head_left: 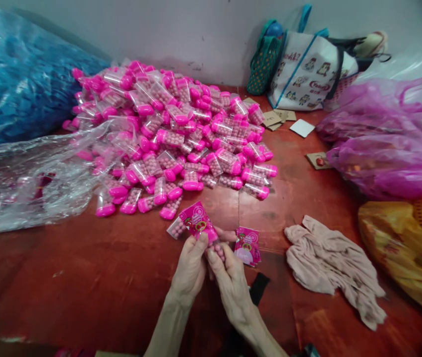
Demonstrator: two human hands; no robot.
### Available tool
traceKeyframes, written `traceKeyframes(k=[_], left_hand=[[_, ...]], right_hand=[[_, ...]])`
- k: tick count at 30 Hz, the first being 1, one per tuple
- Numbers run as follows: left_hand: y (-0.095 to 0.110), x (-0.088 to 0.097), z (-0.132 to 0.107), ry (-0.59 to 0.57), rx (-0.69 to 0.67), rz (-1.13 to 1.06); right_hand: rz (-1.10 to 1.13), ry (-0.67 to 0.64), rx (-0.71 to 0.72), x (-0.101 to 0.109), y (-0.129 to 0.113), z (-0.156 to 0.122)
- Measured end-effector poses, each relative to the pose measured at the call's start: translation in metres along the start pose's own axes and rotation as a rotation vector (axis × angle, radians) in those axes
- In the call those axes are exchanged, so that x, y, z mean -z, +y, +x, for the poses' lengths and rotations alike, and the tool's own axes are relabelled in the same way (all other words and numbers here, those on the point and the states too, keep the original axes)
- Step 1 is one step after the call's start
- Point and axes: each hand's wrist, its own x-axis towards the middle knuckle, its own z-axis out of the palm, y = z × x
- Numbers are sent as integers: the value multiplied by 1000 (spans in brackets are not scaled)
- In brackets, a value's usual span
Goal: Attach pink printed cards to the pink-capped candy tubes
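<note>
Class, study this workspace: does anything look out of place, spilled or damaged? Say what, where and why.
The pale cloth looks most out of place: it lies crumpled on the red floor, right of the right hand, rather than folded. The pink-ended containers sit in a jumbled heap, but no clear spill or damage shows.

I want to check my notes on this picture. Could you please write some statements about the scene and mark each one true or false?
1. The right hand holds a bottle. True.
2. The caps are blue. False: the caps are pink.
3. The cloth lies to the right of that hand. True.
4. The white bag stands by the wall. True.
5. The left hand lies on the cloth. False: the left hand is beside the right hand.
</note>
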Motion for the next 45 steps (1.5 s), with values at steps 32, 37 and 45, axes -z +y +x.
traceKeyframes(k=[32,37,45], left_hand=[[-5,-10,2,119,95,-4],[-10,-3,3,62,109,-51],[-7,-6,2,-27,96,-21]], right_hand=[[-61,106,-17,-6,18,-14],[1,119,8,-8,14,-7],[-240,175,56,7,-2,2]])
